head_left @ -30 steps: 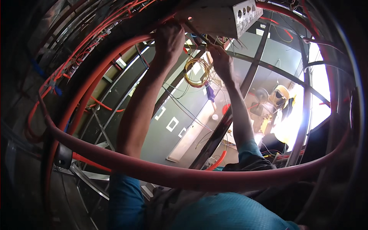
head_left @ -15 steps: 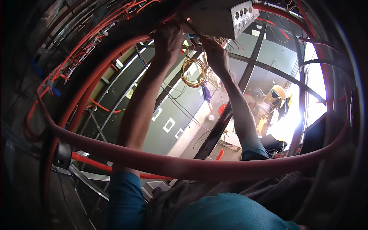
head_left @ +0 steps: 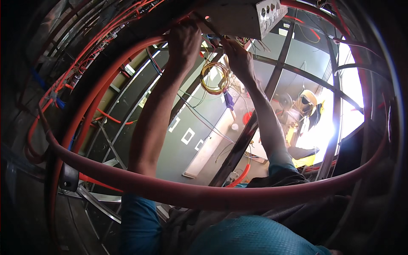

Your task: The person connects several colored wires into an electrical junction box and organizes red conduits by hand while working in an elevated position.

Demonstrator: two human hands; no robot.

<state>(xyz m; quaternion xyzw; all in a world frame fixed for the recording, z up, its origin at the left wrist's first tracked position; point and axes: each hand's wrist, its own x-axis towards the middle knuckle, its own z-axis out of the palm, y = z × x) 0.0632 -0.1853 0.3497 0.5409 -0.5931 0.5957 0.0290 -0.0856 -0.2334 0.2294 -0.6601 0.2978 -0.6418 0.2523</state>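
Both my arms reach up to a pale metal box (head_left: 231, 19) with round holes in its side. My left hand (head_left: 185, 40) is closed, knuckles up, beside the box's lower left edge, close to the end of a thick orange conduit (head_left: 123, 53). What its fingers hold, if anything, is hidden. My right hand (head_left: 238, 53) is closed on a thin dark rod (head_left: 208, 25), which slants up and left under the box toward my left hand. A coil of yellowish wire (head_left: 204, 80) hangs between my forearms. Loose thin wires (head_left: 244, 41) stick out by my right hand.
A thick red tube (head_left: 212, 197) curves across in front of my body. Metal frame bars (head_left: 280, 55) cross behind the arms. Orange conduits (head_left: 106, 36) run along the upper left. Far below, a yellow hard-hat shape (head_left: 309, 97) shows beside a bright opening (head_left: 350, 85).
The view has shifted slightly, and the red tube sits a little lower. My hands stay almost in place, the right one still on the rod.
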